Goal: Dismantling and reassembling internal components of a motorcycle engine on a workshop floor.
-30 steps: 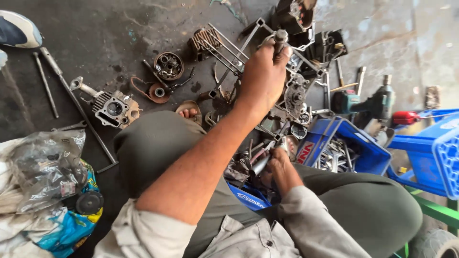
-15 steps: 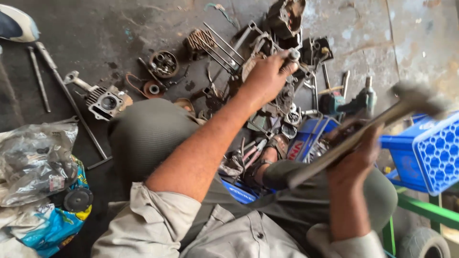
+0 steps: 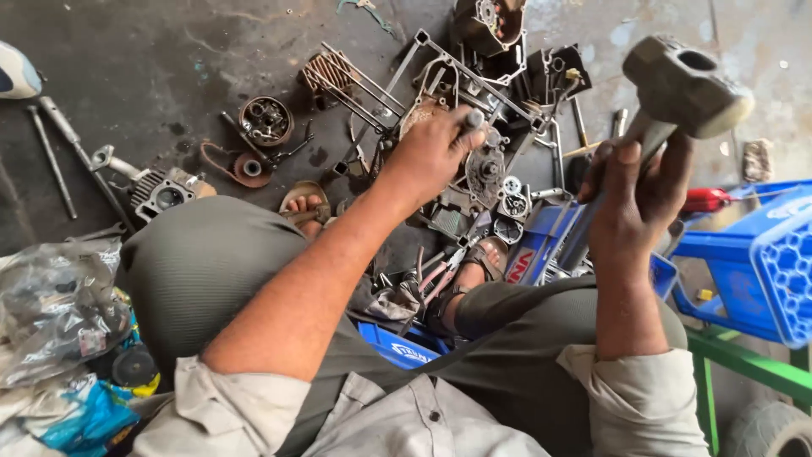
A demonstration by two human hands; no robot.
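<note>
Overhead, a raised hammer (image 3: 687,85) and a steadied metal rod (image 3: 474,119).

Right hand (image 3: 630,190) has its fingers curled tight round the hammer's handle, the steel head just above and beyond the knuckles. Left hand (image 3: 431,152) is closed round the rod, whose tip pokes out past the thumb, fingers resting on the engine casing (image 3: 484,173) among scattered parts; a blue crate (image 3: 782,267) sits beyond the right hand's outer side.

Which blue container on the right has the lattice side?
The blue crate at the far right edge, beside the green frame; the blue tray near the foot has solid walls.
</note>
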